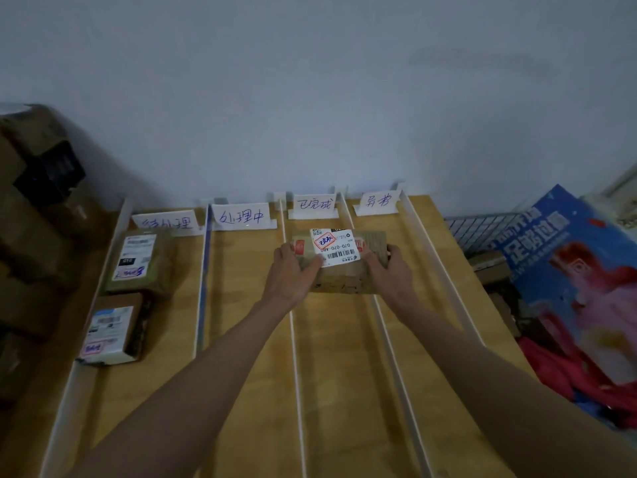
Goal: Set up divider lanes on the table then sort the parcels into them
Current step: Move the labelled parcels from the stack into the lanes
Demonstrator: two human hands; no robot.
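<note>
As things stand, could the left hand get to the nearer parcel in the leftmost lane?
Probably yes, once freed: the left hand grips the parcel in the third lane; only low dividers lie between it and the nearer parcel.

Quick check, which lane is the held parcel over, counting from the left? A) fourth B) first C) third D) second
C: both hands, left hand and right hand, hold the parcel between the two white dividers of the third lane, just in front of that lane's sign card; the two other parcels lie in the first lane.
</note>
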